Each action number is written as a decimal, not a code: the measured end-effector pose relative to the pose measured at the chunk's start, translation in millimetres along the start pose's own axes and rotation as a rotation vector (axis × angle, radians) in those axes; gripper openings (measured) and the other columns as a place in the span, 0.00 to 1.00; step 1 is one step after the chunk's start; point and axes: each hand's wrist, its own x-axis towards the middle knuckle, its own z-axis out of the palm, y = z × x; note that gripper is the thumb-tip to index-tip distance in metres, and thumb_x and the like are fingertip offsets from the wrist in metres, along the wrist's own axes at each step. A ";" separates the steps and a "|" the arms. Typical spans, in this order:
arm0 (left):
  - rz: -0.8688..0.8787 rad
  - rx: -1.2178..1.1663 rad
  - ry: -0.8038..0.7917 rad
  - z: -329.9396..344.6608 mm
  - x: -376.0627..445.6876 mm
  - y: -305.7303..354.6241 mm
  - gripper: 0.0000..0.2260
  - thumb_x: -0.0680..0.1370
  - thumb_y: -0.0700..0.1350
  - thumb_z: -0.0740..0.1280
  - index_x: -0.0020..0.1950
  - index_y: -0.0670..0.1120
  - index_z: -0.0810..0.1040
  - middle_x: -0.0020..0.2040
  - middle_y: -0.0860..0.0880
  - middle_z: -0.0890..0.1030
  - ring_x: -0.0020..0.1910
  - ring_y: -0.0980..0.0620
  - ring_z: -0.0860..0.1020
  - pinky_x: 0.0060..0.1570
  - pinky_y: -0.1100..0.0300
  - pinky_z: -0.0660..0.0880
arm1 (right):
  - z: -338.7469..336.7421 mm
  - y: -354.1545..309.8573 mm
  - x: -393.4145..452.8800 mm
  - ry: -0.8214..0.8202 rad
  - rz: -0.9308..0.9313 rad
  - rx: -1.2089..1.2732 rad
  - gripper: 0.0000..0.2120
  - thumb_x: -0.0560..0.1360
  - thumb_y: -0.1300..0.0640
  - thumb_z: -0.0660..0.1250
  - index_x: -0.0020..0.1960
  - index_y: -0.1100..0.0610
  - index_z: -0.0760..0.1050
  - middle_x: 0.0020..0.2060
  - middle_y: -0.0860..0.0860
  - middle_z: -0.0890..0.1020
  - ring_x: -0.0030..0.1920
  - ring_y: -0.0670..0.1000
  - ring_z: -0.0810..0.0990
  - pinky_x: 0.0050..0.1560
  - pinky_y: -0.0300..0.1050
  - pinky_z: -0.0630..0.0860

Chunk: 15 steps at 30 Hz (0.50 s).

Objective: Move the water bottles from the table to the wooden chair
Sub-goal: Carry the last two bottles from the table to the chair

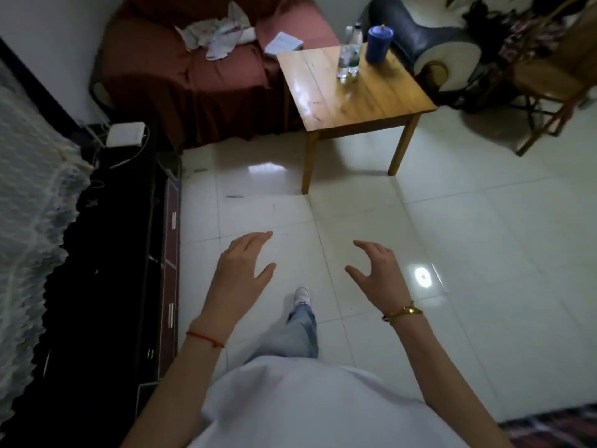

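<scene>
Two clear water bottles [349, 53] stand close together near the far edge of a small wooden table [365, 101]. A wooden chair [555, 79] stands to the right of the table, at the frame's right edge. My left hand [242, 266] and my right hand [381, 270] hover over the tiled floor well short of the table, both with fingers spread and holding nothing.
A blue cylindrical container [378, 44] stands on the table beside the bottles. A red-covered sofa [193, 72] with crumpled papers sits left of the table. A dark low cabinet [129, 253] runs along the left. My foot [302, 294] is on the white tiles.
</scene>
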 end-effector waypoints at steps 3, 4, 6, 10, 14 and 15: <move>0.022 0.002 -0.023 2.9 63.9 -1.0 0.25 0.75 0.46 0.69 0.71 0.48 0.68 0.67 0.48 0.73 0.67 0.50 0.70 0.69 0.52 0.67 | -12.6 3.6 49.7 0.018 0.028 -0.003 0.25 0.72 0.54 0.71 0.67 0.56 0.70 0.63 0.52 0.76 0.65 0.53 0.70 0.66 0.42 0.65; 0.030 0.000 -0.028 2.8 86.4 0.2 0.25 0.76 0.46 0.68 0.71 0.48 0.67 0.68 0.48 0.73 0.67 0.50 0.69 0.69 0.53 0.67 | -18.1 4.1 68.2 0.026 0.033 -0.006 0.25 0.72 0.54 0.71 0.67 0.56 0.70 0.63 0.52 0.76 0.65 0.53 0.70 0.66 0.43 0.65; 0.066 -0.001 -0.035 2.2 131.5 3.6 0.25 0.76 0.46 0.68 0.71 0.49 0.67 0.68 0.48 0.73 0.67 0.50 0.69 0.69 0.53 0.67 | -30.0 4.0 106.2 0.046 0.041 -0.015 0.25 0.72 0.54 0.70 0.67 0.56 0.69 0.63 0.52 0.75 0.65 0.53 0.70 0.67 0.44 0.66; 0.145 0.012 -0.064 -0.1 213.9 9.6 0.24 0.76 0.46 0.68 0.71 0.48 0.68 0.67 0.49 0.74 0.67 0.51 0.70 0.68 0.54 0.68 | -49.5 1.3 174.3 0.107 0.068 -0.012 0.25 0.73 0.54 0.70 0.67 0.56 0.69 0.63 0.52 0.75 0.65 0.53 0.70 0.68 0.46 0.67; 0.212 0.013 -0.089 0.5 282.0 15.9 0.24 0.75 0.45 0.69 0.70 0.48 0.69 0.66 0.49 0.75 0.66 0.51 0.71 0.67 0.55 0.68 | -62.0 4.5 226.5 0.155 0.101 -0.012 0.24 0.73 0.54 0.70 0.67 0.55 0.69 0.63 0.52 0.75 0.66 0.52 0.69 0.68 0.44 0.66; 0.220 0.011 -0.096 1.4 296.1 17.7 0.23 0.75 0.46 0.69 0.70 0.48 0.69 0.66 0.49 0.75 0.66 0.52 0.71 0.67 0.55 0.68 | -64.5 5.9 237.3 0.165 0.112 -0.010 0.24 0.73 0.54 0.70 0.67 0.55 0.69 0.63 0.51 0.75 0.66 0.52 0.69 0.68 0.44 0.66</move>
